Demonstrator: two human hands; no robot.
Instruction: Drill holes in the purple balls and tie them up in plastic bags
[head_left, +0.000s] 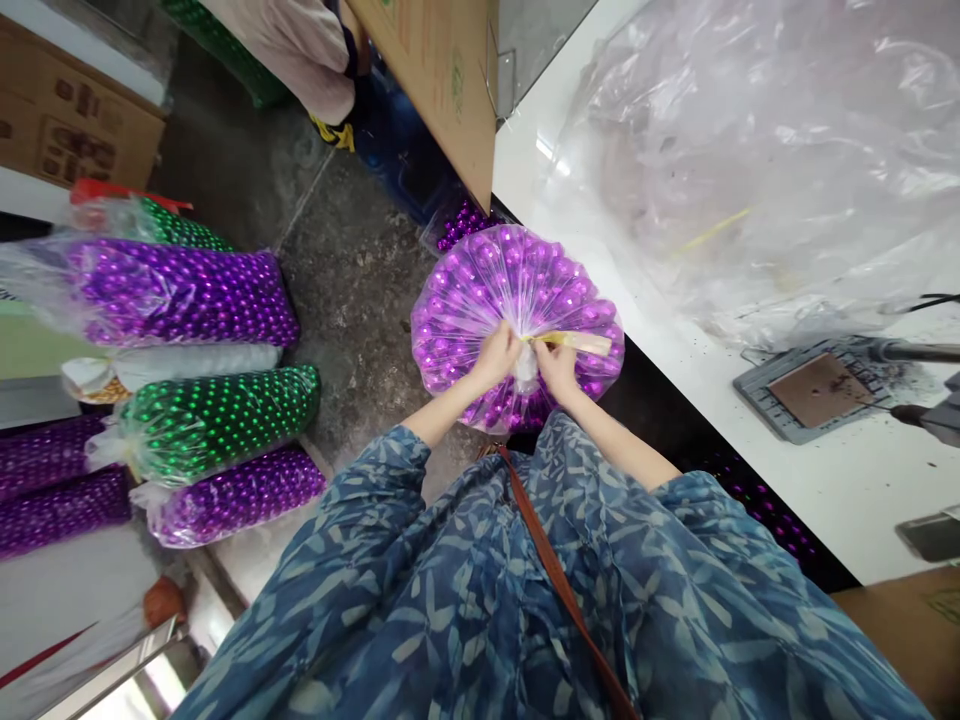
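Leaf-print cloth (pixel 420 600) — hands (pixel 500 358) (pixel 556 368) on puckered bag (pixel 472 290), strips (pixel 587 343) perhaps plastic.

The bench (pixel 847 490) is white and flat. A big, crinkly sheet of clear plastic (pixel 787 120) covers lots of it, and a thin yellow strip (pixel 716 232) shows there. Near the plastic lies a grey tray (pixel 759 392) with a brown pad (pixel 821 390) in it. Little dark crumbs (pixel 904 380) are spread beside the tray. A flat dark thing (pixel 930 540) lies close to the bench's edge; I can't tell what it is.

The floor (pixel 337 270) is dark grey and blotchy, with a thin line across it. Clear bags stand on it in a row: purple beads (pixel 180 290), green beads (pixel 225 420) and more purple beads (pixel 240 495).
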